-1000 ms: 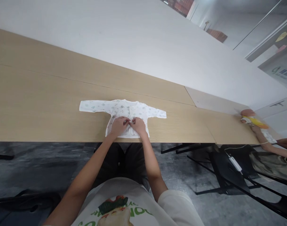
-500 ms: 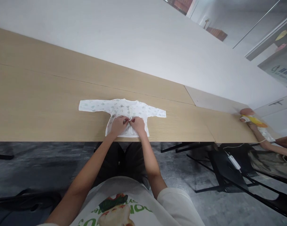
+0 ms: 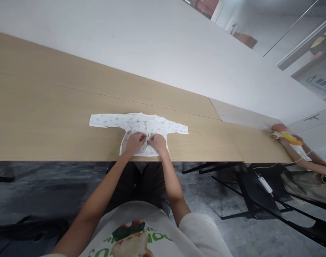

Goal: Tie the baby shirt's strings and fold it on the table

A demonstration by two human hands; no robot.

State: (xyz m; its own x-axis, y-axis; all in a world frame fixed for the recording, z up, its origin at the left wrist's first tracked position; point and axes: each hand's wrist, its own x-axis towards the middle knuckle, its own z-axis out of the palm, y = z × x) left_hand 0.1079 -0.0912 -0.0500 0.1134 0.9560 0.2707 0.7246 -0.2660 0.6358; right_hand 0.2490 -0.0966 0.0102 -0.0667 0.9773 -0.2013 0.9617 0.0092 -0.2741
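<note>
A small white baby shirt [image 3: 156, 124] with a faint print lies flat on the wooden table, both sleeves spread out sideways and its hem near the front edge. My left hand [image 3: 135, 142] rests on the lower front, thumb and fingers pinched at the left edge of the front opening. Just across from it, my right hand [image 3: 158, 143] pinches the right edge of the same opening. A narrow gap separates the two sets of fingertips. Whatever fastener lies in the fingers is too small to make out.
The long wooden table [image 3: 45, 107] runs along a white wall [image 3: 125, 43]. At its far right a person's hands [image 3: 286, 142] hold a doll [image 3: 288, 137] in yellow. Black folding chairs [image 3: 255, 189] stand below, one bearing a white power strip [image 3: 266, 185].
My two hands have drawn slightly apart at the shirt's front opening. At the far right, the other person's second hand now reaches the doll.
</note>
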